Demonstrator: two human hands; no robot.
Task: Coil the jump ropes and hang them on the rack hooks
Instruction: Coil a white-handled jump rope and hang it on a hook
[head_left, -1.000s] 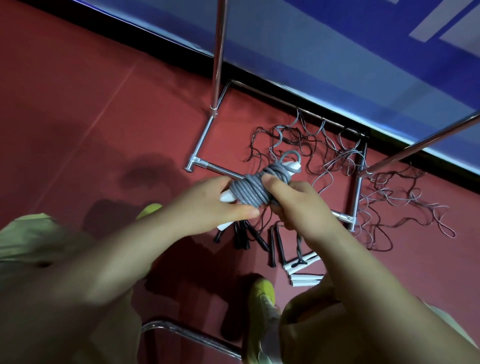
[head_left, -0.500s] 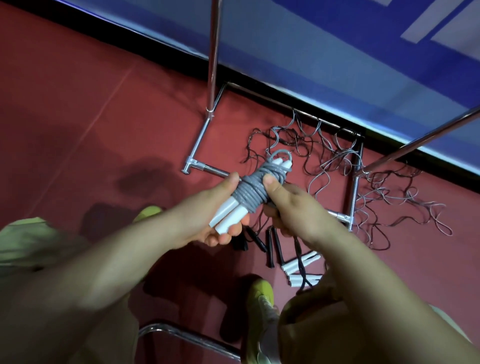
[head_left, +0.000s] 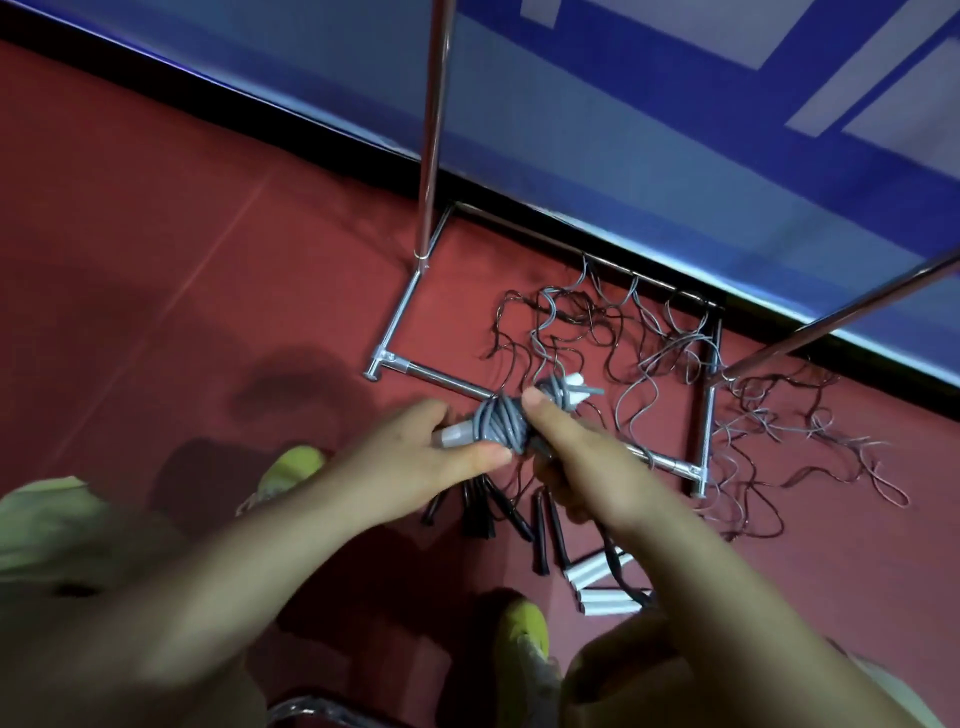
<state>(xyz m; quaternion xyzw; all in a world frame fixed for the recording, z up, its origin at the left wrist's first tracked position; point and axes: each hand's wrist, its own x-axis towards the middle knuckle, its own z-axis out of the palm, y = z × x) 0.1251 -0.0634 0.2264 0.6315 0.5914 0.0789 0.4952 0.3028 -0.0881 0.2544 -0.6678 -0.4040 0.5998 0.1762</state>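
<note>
**Bundle got turned and cinched**

The grey rope bundle (head_left: 501, 422) tipped flatter over the rack base bar (head_left: 441, 375). The loose loop at its far end got pulled down to a short tail. Right thumb (head_left: 540, 408) moved onto the wraps, and the left hand (head_left: 415, 457) covered more of the white handles.

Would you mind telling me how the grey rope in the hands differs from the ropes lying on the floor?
The grey rope is wound in tight turns around its white handles; the floor ropes lie loose and tangled. The grey rope is held off the floor by the left hand and right hand; the floor ropes sprawl across the rack base, untouched. The grey rope is one colour; the floor ropes mix dark and grey cords. None hangs on the rack yet.
</note>
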